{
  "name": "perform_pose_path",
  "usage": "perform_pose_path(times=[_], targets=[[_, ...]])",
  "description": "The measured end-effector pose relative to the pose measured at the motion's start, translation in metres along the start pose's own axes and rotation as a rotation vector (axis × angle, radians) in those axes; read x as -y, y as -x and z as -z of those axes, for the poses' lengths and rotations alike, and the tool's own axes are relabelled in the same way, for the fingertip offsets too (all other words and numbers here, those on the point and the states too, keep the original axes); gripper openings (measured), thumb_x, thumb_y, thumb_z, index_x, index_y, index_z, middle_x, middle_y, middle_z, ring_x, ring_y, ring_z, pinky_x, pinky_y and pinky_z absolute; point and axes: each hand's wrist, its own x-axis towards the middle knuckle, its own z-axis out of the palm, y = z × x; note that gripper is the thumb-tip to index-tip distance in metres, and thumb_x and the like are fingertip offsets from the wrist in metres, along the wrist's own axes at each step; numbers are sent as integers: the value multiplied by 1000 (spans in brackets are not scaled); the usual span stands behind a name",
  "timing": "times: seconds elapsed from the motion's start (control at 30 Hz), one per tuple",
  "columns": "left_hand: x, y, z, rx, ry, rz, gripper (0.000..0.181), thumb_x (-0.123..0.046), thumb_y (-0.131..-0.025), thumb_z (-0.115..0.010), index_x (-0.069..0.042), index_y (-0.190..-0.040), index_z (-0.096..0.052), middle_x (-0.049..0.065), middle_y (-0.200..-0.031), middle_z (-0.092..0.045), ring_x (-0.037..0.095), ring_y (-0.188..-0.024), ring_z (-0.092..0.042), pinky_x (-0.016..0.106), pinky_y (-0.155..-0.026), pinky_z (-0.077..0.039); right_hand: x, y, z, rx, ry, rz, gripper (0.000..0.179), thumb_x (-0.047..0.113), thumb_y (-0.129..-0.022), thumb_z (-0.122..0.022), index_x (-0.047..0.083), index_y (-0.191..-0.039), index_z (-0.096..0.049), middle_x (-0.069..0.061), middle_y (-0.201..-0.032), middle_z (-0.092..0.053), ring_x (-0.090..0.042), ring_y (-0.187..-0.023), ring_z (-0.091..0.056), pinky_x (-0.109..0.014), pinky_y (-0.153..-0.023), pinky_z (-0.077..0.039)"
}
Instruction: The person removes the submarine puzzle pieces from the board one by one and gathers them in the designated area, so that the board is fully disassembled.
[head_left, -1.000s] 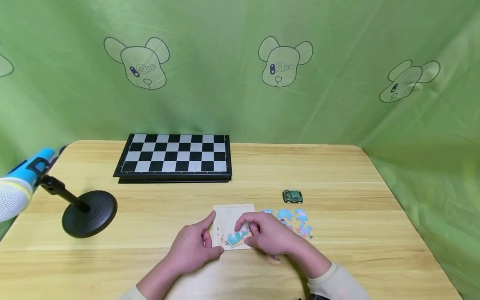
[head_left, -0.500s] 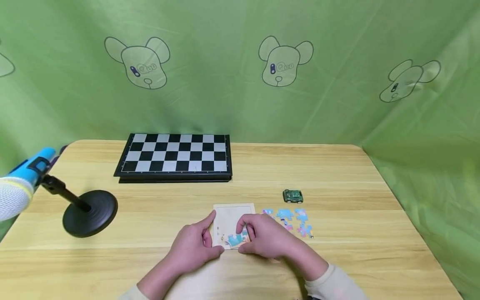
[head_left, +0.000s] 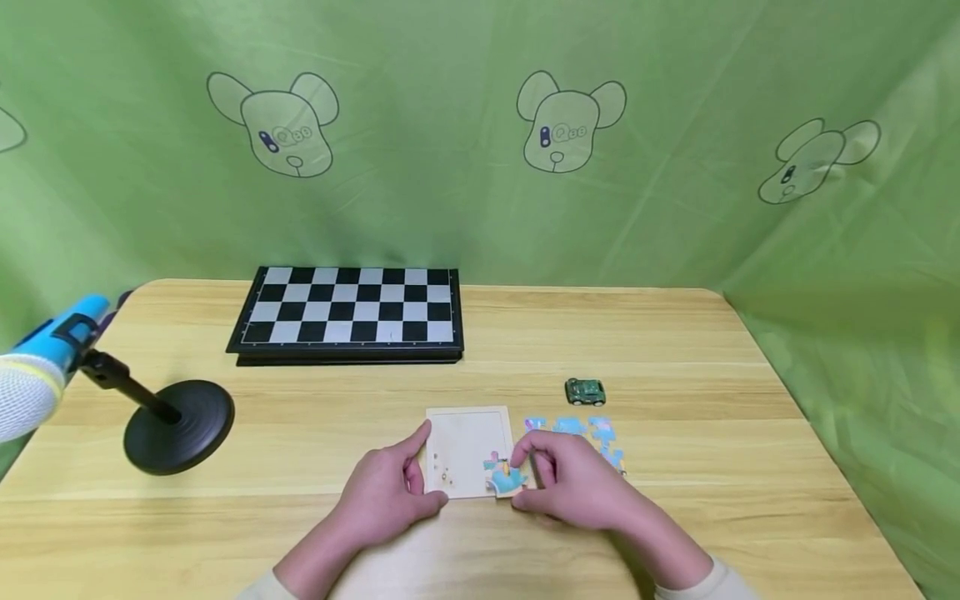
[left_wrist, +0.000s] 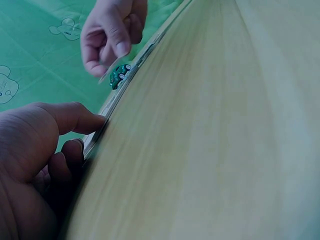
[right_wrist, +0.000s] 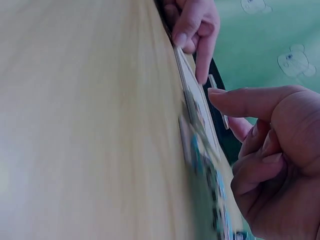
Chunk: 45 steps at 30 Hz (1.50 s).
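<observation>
- Fingers (head_left: 534, 463) of the right hand (head_left: 577, 487) were curled, pinching a blue puzzle piece (head_left: 506, 479) at the near right corner of the puzzle tray (head_left: 467, 433).
- Left hand (head_left: 386, 492) rested against the tray's left edge, thumb (head_left: 417, 439) lying along it and the other fingers loosely bent, bracing rather than grasping.
- Loose pieces (head_left: 592, 433) lay on the wooden table (head_left: 675, 358) just right of the tray, with a small green toy car (head_left: 585, 391) beyond them.
- Farther off were a chessboard (head_left: 348, 312) at the back and a black stand (head_left: 178, 425) at the left.
- As I judged it, the step in hand was seating this piece in the tray's corner.
- Next, I judged, the piece needed turning until its tabs matched the recess, then a flat press while the left hand kept the tray from sliding.
</observation>
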Motion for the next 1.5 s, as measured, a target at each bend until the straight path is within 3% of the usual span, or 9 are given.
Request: perform_pose_path(times=[0.33,0.5,0.63,0.73,0.87,0.97,1.1,1.2,1.5], targets=[[-2,0,-1,-2,-2,1,91,-21,-75,-86,4,-149,-41,-13,-62,-54,6,-53,-50,27,-59,-44,-27,38,22,-66,-3,-35,34,19,-76,-88,12,-100,-66,11,-58,-41,-4,-51,-40,-31,-78,-50],[-2,0,-1,-2,-2,4,91,-21,-75,-86,4,-149,-41,-12,-62,-54,6,-52,-49,27,-58,-44,-36,52,30,-88,22,-55,33,21,-76,-88,15,-100,-66,11,-58,-40,-7,-71,-61,-31,-88,-50],[-1,1,-1,-4,-5,6,90,-21,-75,-86,4,-149,-42,-13,-62,-54,6,-52,-49,27,-58,-44,-40,58,33,-82,0,-50,34,19,-76,-88,12,-101,-66,10,-59,-41,-4,-56,-48,-28,-72,-50],[-1,1,-1,-4,-3,6,90,-21,-75,-87,4,-149,-42,-12,-61,-54,6,-52,-49,27,-59,-44,-44,60,34,-76,4,-52,34,19,-75,-88,13,-99,-65,11,-58,-39,-6,-51,-43,-25,-83,-49],[-1,1,-1,-1,-2,6,91,-22,-75,-87,4,-149,-41,-12,-62,-54,6,-53,-49,27,-59,-44,-50,63,35,-80,42,-73,33,22,-74,-89,16,-96,-65,12,-56,-37,-17,-91,-68,-22,-103,-36],[-1,1,-1,-1,-5,1,91,-22,-75,-87,4,-149,-41,-13,-62,-54,6,-53,-50,27,-59,-44,-54,64,36,-69,41,-95,34,23,-74,-89,16,-96,-65,11,-56,-37,-19,-96,-67,-20,-103,-35],[-1,1,-1,-5,-11,-4,90,-21,-75,-86,4,-149,-41,-13,-62,-54,6,-53,-50,27,-60,-44,-58,65,36,-46,15,-118,34,25,-75,-89,14,-98,-65,10,-58,-38,-13,-63,-53,-20,-102,-35],[-1,1,-1,-5,-10,-7,90,-21,-75,-86,5,-149,-41,-14,-61,-54,5,-52,-50,27,-59,-45,-57,64,35,-62,23,-112,35,24,-75,-89,14,-100,-66,10,-58,-39,-8,-69,-57,-20,-101,-37],[-1,0,-1,-7,-4,-5,90,-21,-75,-86,5,-149,-41,-13,-61,-54,6,-52,-50,27,-57,-44,-39,37,18,-143,-6,-56,28,19,-81,-85,14,-103,-69,10,-56,-39,-3,-49,-37,-27,-66,-48]])
